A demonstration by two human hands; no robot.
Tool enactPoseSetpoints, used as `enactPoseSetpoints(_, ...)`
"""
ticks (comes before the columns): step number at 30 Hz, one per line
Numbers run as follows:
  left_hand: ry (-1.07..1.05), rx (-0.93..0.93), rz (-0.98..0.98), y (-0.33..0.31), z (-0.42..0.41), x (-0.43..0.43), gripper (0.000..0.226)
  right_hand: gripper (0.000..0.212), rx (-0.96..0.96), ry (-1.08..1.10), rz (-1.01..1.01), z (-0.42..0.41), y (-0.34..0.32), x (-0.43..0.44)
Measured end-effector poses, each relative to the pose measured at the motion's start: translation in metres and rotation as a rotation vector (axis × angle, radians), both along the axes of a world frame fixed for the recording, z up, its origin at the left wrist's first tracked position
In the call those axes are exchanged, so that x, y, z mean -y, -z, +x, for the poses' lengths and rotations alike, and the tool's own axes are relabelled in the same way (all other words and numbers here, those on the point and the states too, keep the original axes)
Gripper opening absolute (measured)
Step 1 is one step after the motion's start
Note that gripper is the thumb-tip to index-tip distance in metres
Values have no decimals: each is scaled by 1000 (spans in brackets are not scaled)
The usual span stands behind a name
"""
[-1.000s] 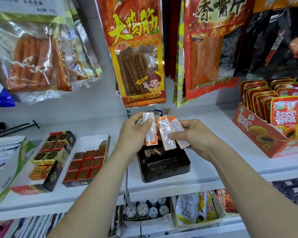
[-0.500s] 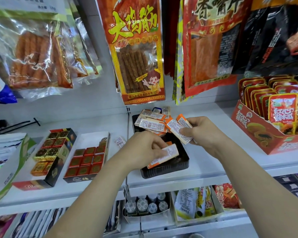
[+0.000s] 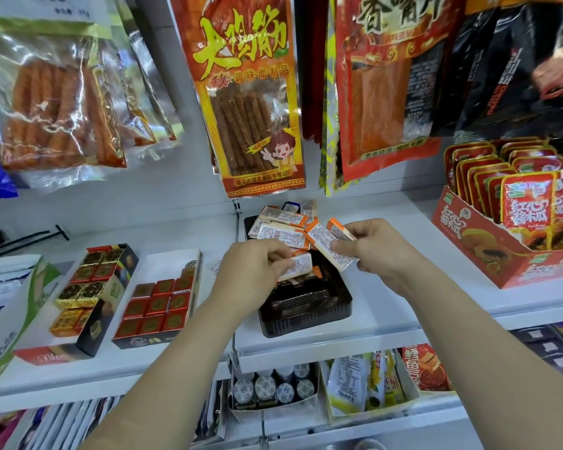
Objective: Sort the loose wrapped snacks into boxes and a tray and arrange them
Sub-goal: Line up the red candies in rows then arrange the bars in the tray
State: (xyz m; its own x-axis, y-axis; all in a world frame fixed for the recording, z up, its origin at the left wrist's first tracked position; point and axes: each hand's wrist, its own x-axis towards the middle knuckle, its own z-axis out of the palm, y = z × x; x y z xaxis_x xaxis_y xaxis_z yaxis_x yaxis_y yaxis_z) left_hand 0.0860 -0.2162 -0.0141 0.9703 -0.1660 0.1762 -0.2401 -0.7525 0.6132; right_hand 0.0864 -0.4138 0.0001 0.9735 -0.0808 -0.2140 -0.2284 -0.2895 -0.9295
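A black plastic tray (image 3: 306, 316) sits on the white shelf in front of me. Several orange-and-white wrapped snacks (image 3: 281, 224) lie piled across its far end. My left hand (image 3: 254, 274) pinches one such snack packet (image 3: 298, 266) just above the tray's middle. My right hand (image 3: 376, 248) holds two more packets (image 3: 327, 246) fanned out over the tray's right side. To the left stand a box of red square sweets (image 3: 158, 306) and a box of gold and red sweets (image 3: 88, 287).
A red display box of papaya snack packs (image 3: 488, 251) stands at the right. Large hanging snack bags (image 3: 251, 92) crowd the space above the shelf. One small loose packet (image 3: 216, 266) lies between the red-sweet box and the tray. A lower shelf holds more goods.
The hands came down from chest height to the tray. My left hand drew one packet out of the fanned bunch and lowered it over the tray; my right hand kept two.
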Motion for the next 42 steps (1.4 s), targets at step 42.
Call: enactPoseSetpoints(42,178,-106,87,-8,-12,-8,21,23,-116,-69,159,-12,-9,-4)
